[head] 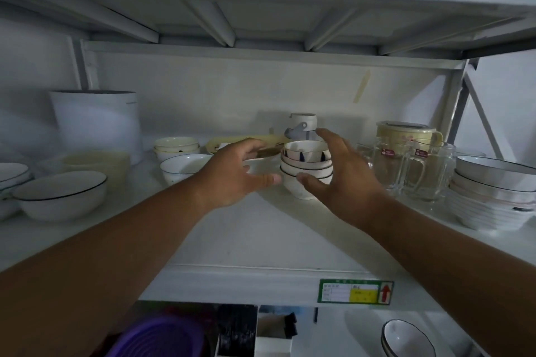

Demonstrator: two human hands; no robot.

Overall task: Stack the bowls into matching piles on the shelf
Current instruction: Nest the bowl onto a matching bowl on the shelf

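At the middle of the white shelf stands a stack of small bowls; the top one is white with blue marks and the lower ones have dark rims. My right hand is spread around the stack's right side, thumb low in front and fingers above the rim; I cannot tell whether it touches. My left hand grips a small white bowl just left of the stack, with its fingers curled over the rim and the thumb underneath.
Left of the hands are a blue-rimmed white bowl, cream bowls, a large dark-rimmed bowl and a white pot. To the right stand glass mugs and a pile of large bowls. A white jar stands behind.
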